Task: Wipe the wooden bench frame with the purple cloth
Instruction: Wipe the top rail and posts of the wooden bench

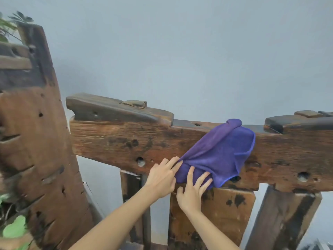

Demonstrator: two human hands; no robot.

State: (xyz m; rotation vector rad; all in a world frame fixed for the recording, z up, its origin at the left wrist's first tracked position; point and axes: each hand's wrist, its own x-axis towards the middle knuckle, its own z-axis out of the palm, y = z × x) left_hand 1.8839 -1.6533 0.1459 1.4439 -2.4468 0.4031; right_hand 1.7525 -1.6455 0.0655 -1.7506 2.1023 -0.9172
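Observation:
A purple cloth [221, 152] hangs over the thick top rail of the rough wooden bench frame [126, 139], right of its middle, with a bunched corner on the rail's top edge. My left hand [163, 175] pinches the cloth's lower left corner against the rail's front face. Just below and to the right, my right hand [193, 189] presses spread, straight fingers on the cloth's bottom edge, where the rail meets a broad upright slat [225, 212].
A tall weathered post [39, 134] stands at the left with green plant leaves [13, 230] beside it. Further slats [282, 221] run down under the rail at the right. A plain grey-blue wall [180, 51] lies behind the frame.

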